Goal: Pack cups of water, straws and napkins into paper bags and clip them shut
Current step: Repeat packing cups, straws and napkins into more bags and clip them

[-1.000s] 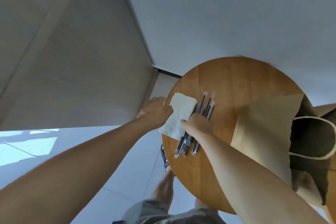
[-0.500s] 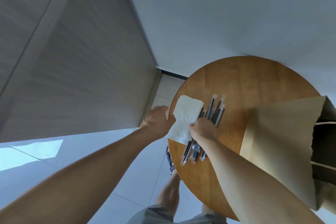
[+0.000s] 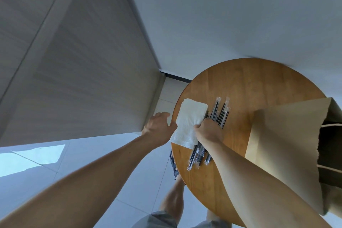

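A stack of white napkins (image 3: 190, 116) lies at the left edge of the round wooden table (image 3: 249, 83), its near corner hanging over the rim. My left hand (image 3: 159, 127) grips the napkins' left edge with its thumb on the paper. My right hand (image 3: 208, 131) lies curled over the napkins' right edge and pinches the paper with thumb and fingers. Under and beside this hand lie several black straws in clear wrappers (image 3: 221, 114). A brown paper bag (image 3: 281, 144) lies on its side at the right, with its open mouth and cord handles towards the frame's right edge. No cup shows.
The table stands close to a wall corner, over a pale tiled floor (image 3: 129, 181). My leg and a dark sandal (image 3: 174, 164) show beneath the table's near-left rim. Bare wood lies behind the straws.
Both hands keep their places at the napkins. The view has shifted, so the table and bag sit lower and farther right in the frame.
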`<state>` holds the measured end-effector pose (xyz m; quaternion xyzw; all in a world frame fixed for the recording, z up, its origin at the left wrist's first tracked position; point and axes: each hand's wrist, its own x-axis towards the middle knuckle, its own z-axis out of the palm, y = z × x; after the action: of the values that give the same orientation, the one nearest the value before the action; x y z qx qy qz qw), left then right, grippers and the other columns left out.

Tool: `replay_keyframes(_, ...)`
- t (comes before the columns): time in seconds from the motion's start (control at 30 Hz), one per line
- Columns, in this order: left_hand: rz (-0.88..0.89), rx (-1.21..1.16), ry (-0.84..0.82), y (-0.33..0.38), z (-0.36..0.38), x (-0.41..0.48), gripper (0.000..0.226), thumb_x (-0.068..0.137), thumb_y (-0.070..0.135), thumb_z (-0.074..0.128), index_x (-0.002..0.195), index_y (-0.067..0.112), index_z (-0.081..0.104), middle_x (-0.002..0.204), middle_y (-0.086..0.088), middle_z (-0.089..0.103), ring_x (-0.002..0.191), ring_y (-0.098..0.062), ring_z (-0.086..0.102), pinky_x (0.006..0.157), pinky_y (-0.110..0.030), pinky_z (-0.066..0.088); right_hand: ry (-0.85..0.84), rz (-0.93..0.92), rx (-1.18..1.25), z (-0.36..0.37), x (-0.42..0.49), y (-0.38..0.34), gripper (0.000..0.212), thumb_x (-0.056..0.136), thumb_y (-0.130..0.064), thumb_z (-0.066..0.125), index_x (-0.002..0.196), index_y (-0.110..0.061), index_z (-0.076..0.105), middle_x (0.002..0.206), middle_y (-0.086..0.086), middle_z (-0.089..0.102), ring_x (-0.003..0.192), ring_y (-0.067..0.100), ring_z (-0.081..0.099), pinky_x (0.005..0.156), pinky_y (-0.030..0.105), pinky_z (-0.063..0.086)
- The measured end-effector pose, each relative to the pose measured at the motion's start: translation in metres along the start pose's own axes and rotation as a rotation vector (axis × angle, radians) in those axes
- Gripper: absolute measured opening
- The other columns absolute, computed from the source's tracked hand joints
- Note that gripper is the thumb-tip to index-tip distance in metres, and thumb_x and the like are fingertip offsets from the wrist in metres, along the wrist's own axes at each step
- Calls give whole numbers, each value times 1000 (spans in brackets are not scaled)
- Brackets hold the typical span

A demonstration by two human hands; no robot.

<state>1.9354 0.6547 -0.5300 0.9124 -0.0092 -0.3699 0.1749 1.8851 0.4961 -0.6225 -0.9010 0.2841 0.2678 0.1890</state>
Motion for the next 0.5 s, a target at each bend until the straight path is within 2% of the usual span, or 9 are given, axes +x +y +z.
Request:
replay_keyframes(0.07, 1, -8, -5, 2, 0, -1, 51, 102, 42, 43, 146, 19, 41, 149, -3, 46, 130, -23, 50, 106, -41, 45, 8, -15, 2, 0, 2, 3, 30, 94, -30, 49, 67, -16, 51, 55, -4, 49, 47, 12, 49, 41, 20, 32)
replay_keyframes(0.23, 14, -23, 1, 5, -2, -2, 50, 101, 42, 43, 145, 19, 44, 147, -3, 48, 127, -22, 51, 102, -38, 45, 0, -49, 148, -2, 3, 7, 22, 92, -34, 53, 73, -23, 52, 62, -8, 57, 56, 9, 58, 45, 21, 38)
replay_keyframes(0.33, 6, -35, 5, 6, -2, 0, 49, 101, 43, 43, 144, 19, 44, 143, -2, 51, 119, -21, 56, 93, -33, 46, 12, -76, 376, -2, -5, 8, 16, 86, -33, 62, 74, -28, 52, 69, -14, 59, 63, 6, 59, 48, 21, 41)
replay_keyframes(0.4, 2, -47, -2, 7, -1, 1, 50, 101, 44, 42, 144, 20, 43, 144, -2, 50, 121, -21, 55, 91, -31, 44, 32, -55, 594, -3, -10, 7, 17, 82, -23, 67, 76, -29, 52, 75, -12, 60, 70, 5, 59, 53, 18, 41)
replay_keyframes(0.5, -26, -88, -21, 7, 1, 4, 50, 101, 46, 41, 145, 21, 42, 144, -2, 50, 119, -21, 55, 87, -30, 42, 29, -1, 929, -9, -17, 1, 25, 81, -8, 70, 91, -24, 53, 81, -5, 63, 79, 14, 63, 67, 22, 49)
